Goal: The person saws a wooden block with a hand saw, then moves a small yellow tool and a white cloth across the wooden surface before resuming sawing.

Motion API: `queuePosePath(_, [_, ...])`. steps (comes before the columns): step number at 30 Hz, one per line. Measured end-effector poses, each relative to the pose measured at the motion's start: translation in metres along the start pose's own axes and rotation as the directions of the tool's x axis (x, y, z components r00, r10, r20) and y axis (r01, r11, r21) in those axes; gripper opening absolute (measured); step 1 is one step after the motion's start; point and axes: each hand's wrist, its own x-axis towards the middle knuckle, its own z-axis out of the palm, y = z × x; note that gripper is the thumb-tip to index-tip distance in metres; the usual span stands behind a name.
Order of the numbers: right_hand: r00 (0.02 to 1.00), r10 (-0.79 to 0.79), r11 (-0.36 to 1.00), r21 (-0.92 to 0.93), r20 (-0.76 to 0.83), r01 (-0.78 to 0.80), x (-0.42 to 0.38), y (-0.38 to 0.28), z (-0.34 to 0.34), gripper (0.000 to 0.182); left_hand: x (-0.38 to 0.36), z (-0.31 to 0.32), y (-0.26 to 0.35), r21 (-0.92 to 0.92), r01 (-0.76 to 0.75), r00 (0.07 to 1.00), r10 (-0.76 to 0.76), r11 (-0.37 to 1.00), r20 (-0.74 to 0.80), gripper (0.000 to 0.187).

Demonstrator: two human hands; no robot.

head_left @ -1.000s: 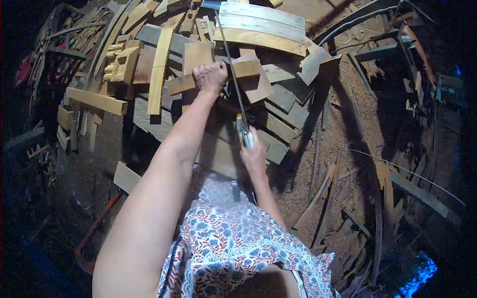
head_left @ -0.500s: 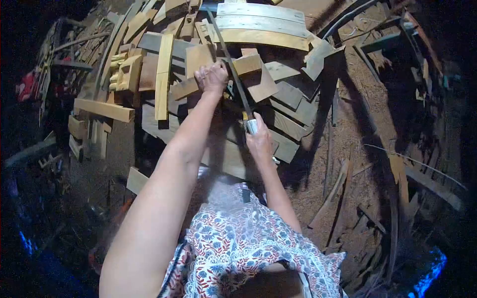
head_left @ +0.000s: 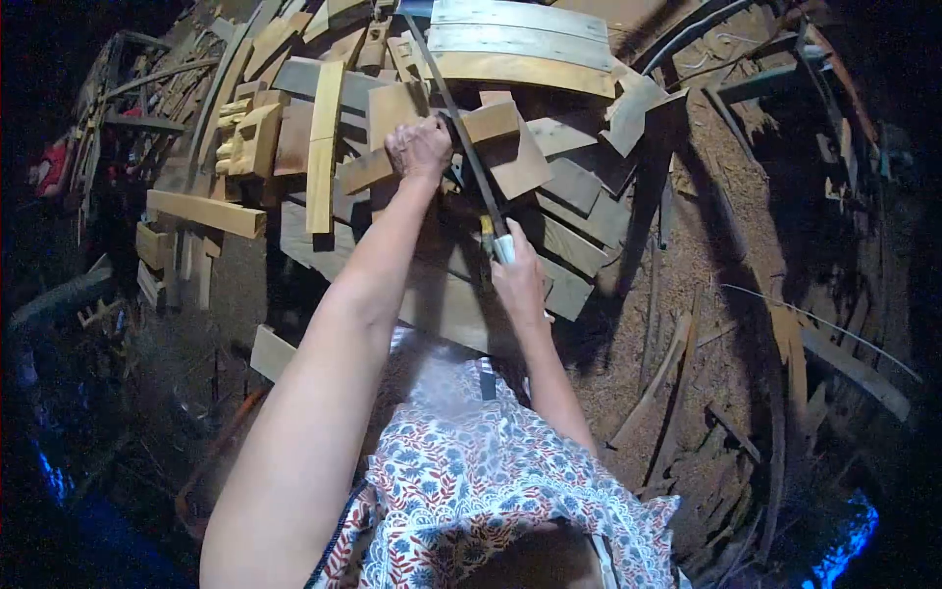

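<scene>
My right hand (head_left: 520,275) is closed around the pale handle of a handsaw (head_left: 461,133). The long, narrow blade slants up and to the left, away from me, past the knuckles of my left hand. My left hand (head_left: 420,149) is wrapped over a short wood block (head_left: 365,174), pressing it down on the pile. The same light wood shows right of the hand, where the blade crosses close by; whether the teeth are in the wood cannot be made out. A yellow thing (head_left: 487,226) sits by the saw handle.
Offcuts lie heaped around my hands, among them a long pale strip (head_left: 322,147) and wide curved planks (head_left: 520,44) at the back. A beam (head_left: 204,214) juts out at the left. Wood scraps and sawdust cover the ground (head_left: 628,393) at the right.
My right hand has shifted very slightly to the right with the saw. My left hand keeps its place on the wood block.
</scene>
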Motion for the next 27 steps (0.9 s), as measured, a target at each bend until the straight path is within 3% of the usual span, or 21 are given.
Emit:
queuePosePath(1, [0.991, -0.098, 0.995, 0.007, -0.088, 0.099, 0.005, 0.005, 0.004, 0.056, 0.000, 0.001, 0.001, -0.016, -0.003, 0.999, 0.003, 1.000, -0.050, 0.031])
queuePosePath(2, [0.991, -0.093, 0.996, 0.000, -0.093, 0.093, -0.003, 0.014, 0.002, 0.056, -0.001, 0.004, 0.002, -0.037, -0.001, 0.996, -0.002, 0.999, -0.092, 0.031])
queuePosePath(4, [1.000, 0.013, 1.000, -0.006, 0.028, -0.012, -0.038, 0.020, -0.012, 0.055, 0.007, 0.000, 0.005, -0.037, 0.035, 0.999, -0.035, 0.999, -0.012, 0.032])
queuePosePath(6, [1.000, 0.010, 1.000, -0.024, -0.021, -0.011, -0.084, 0.059, -0.008, 0.054, 0.007, 0.003, 0.004, 0.001, 0.075, 0.996, -0.075, 0.997, 0.056, 0.032])
queuePosePath(9, [0.993, 0.103, 0.992, 0.063, 0.051, -0.106, -0.112, 0.046, -0.025, 0.054, 0.001, -0.004, 0.007, -0.003, 0.040, 0.999, -0.040, 0.999, -0.003, 0.033])
queuePosePath(10, [0.993, 0.111, 0.991, 0.064, 0.044, -0.114, -0.105, 0.041, -0.023, 0.054, 0.001, -0.005, 0.008, -0.016, 0.001, 0.999, -0.002, 1.000, -0.046, 0.033])
queuePosePath(12, [0.999, -0.044, 0.999, 0.009, -0.030, 0.044, -0.060, 0.028, -0.014, 0.053, -0.003, 0.009, 0.006, -0.029, 0.041, 0.999, -0.041, 0.999, -0.016, 0.033])
queuePosePath(14, [0.980, 0.144, 0.990, -0.011, 0.134, -0.143, -0.009, -0.010, -0.017, 0.051, -0.004, 0.014, -0.002, 0.053, -0.038, 0.998, 0.041, 0.998, -0.044, 0.032])
queuePosePath(17, [1.000, 0.016, 0.999, 0.044, 0.022, -0.017, 0.003, 0.003, 0.003, 0.050, -0.002, 0.005, 0.004, -0.013, -0.009, 0.999, 0.008, 1.000, -0.043, 0.032])
queuePosePath(19, [1.000, 0.010, 0.997, 0.077, 0.024, -0.012, -0.037, 0.016, -0.007, 0.051, 0.000, 0.004, 0.006, -0.018, 0.021, 0.999, -0.021, 1.000, -0.033, 0.032])
queuePosePath(20, [0.997, -0.049, 0.997, 0.059, -0.055, 0.053, -0.063, 0.037, -0.004, 0.052, 0.001, 0.004, 0.008, -0.022, 0.028, 0.998, -0.029, 0.999, -0.059, 0.033])
queuePosePath(21, [0.997, 0.072, 0.997, 0.038, 0.029, -0.073, -0.085, 0.045, -0.013, 0.052, -0.002, 0.005, 0.007, -0.026, 0.037, 0.996, -0.039, 0.999, -0.077, 0.033])
queuePosePath(23, [0.994, 0.090, 0.995, 0.047, 0.056, -0.093, -0.112, 0.057, -0.021, 0.052, -0.005, 0.005, 0.007, -0.025, 0.029, 0.998, -0.031, 0.999, -0.063, 0.033])
queuePosePath(25, [0.997, 0.061, 0.995, 0.073, 0.045, -0.064, -0.107, 0.061, -0.015, 0.053, -0.006, 0.002, 0.007, -0.061, -0.003, 0.998, -0.001, 0.998, -0.056, 0.033])
queuePosePath(27, [0.997, -0.061, 0.997, 0.042, -0.037, 0.063, -0.065, 0.054, -0.003, 0.053, -0.006, 0.000, 0.007, -0.037, -0.026, 0.996, 0.022, 0.999, -0.091, 0.032])
